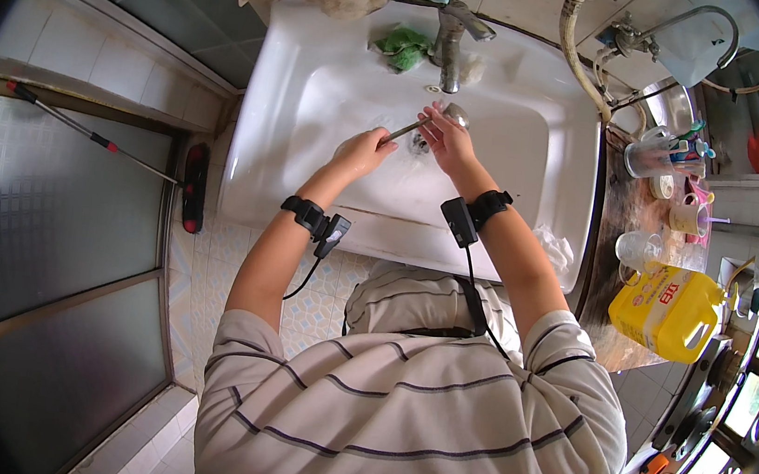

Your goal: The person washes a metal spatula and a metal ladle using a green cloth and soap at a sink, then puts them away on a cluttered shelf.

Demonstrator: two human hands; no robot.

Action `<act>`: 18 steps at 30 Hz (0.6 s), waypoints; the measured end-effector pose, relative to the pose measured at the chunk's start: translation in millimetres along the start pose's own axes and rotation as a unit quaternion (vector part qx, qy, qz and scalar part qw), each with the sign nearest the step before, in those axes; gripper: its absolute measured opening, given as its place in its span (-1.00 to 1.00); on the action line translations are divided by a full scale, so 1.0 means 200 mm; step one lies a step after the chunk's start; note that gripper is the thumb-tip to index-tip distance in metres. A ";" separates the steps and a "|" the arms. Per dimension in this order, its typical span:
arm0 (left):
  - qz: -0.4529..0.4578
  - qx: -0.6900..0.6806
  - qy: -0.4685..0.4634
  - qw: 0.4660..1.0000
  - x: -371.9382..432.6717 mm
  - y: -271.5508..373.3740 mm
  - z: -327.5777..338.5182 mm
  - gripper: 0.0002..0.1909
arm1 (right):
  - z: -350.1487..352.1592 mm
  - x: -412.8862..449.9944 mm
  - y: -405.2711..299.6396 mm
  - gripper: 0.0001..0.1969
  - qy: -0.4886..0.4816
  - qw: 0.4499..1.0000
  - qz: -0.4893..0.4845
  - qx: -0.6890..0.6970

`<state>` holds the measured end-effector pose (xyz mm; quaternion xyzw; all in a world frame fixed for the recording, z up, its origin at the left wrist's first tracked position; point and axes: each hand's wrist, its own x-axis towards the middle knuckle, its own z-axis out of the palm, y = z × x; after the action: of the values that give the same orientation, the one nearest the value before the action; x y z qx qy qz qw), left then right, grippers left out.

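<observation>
My left hand (366, 152) is closed around the handle of a metal ladle (406, 130), held slantwise over a white ceramic sink (269, 154). The ladle's rounded bowl (457, 114) sits beneath the spout of a metal faucet (451, 55). Beside that bowl, my right hand (447, 145) has its fingers spread and extended across the ladle's neck, which they partly hide. Just below the ladle, the drain (421, 145) shows in the wet basin.
A green scrubbing cloth (401, 48) lies by the faucet's base, and crumpled white plastic (552, 248) on the right rim. On the wooden counter (609, 228) stand glass mugs (638, 249) and a yellow detergent jug (666, 312). A broom (194, 188) leans at left.
</observation>
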<state>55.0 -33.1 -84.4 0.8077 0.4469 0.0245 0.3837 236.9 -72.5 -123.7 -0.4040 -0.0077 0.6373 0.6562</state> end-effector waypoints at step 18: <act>0.100 0.176 0.080 0.976 -0.10 -0.06 0.00 -0.81 | 0.04 0.01 0.09 -0.87 0.022 0.998 -0.012 0.050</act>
<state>34.0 -44.0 -85.2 0.8986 0.3904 0.0480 0.1947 217.8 -69.1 -129.5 -0.3844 0.0335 0.6201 0.6831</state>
